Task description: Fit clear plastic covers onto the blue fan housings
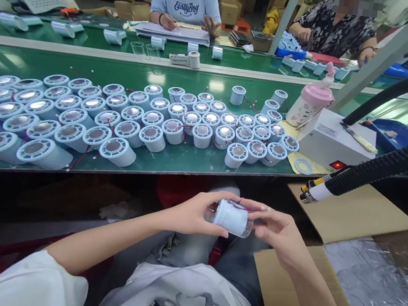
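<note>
Left edge of the green tabletop [173, 161]: a dense field of pale blue cylinders [82, 118], most lying face-up with metallic discs showing, thin red wires threaded between them. The field runs rightward to the middle of the belt.

Below the tabletop edge, over the lap: left hand [196, 214] is closed around the near end of one pale blue cylinder [231, 217], thumb beneath, fingers over the top. Right hand [272, 228] grips the opposite end, where a clear cap or sleeve seems to sit; a dark wire lies along the top. The part lies on its side, held between both hands, clear of the tabletop.

Judgement: handling goes best with the wire kept out from under the fingertips and the two ends kept on one axis, so nothing binds or pinches.

Further right: pink-lidded bottle [310, 104], white control box [334, 139] with a red lit switch, black corrugated hose [384, 167] ending in a nozzle [313, 191] close above the right hand, a likely snag point. Open cardboard box [339, 289] at lower right. Two other people work across the belt.
</note>
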A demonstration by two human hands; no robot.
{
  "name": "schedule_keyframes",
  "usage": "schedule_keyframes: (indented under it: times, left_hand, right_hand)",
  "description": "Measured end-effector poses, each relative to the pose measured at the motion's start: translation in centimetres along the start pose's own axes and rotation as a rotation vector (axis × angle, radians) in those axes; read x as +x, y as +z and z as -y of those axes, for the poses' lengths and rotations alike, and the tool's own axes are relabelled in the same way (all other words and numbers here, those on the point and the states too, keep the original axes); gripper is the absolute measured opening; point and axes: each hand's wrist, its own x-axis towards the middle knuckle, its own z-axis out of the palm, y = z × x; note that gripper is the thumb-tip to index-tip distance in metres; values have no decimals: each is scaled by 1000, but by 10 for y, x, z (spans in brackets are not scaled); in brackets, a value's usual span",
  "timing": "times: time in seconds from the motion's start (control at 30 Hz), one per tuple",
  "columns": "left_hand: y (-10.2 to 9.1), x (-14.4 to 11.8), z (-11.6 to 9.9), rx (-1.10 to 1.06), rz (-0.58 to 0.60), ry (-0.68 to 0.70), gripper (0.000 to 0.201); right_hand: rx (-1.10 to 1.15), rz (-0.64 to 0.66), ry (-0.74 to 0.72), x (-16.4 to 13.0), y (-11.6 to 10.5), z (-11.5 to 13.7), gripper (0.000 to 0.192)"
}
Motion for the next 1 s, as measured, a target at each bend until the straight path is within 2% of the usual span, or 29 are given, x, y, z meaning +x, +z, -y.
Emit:
schedule_keyframes:
  times: [0.1, 0.13, 0.2, 0.33, 0.53, 0.8, 1.0]
  left_hand:
    - [3, 0, 5, -157, -7, -72, 60]
    - [3, -1, 6, -194, 8, -94, 61]
    - [3, -1, 7, -217, 41, -101, 68]
    - [1, -2, 3, -104, 38, -13, 76]
    - [1, -5, -2, 15, 21, 108, 74]
    - [0, -6, -5, 95, 37, 155, 75]
    - [0, -5, -7, 191, 39, 247, 76]
  right_hand:
    - [-377, -19, -180, -9, 1, -3, 39]
    - [-475, -41, -228, -12, 2, -3, 41]
    - [-532, -57, -269, -16, 2, -3, 40]
    - [-394, -28, -161, -21, 2, 0, 40]
    - [-237, 1, -16, -21, 0, 3, 36]
    - [26, 55, 118, -19, 0, 4, 36]
    - [158, 14, 214, -17, 3, 0, 36]
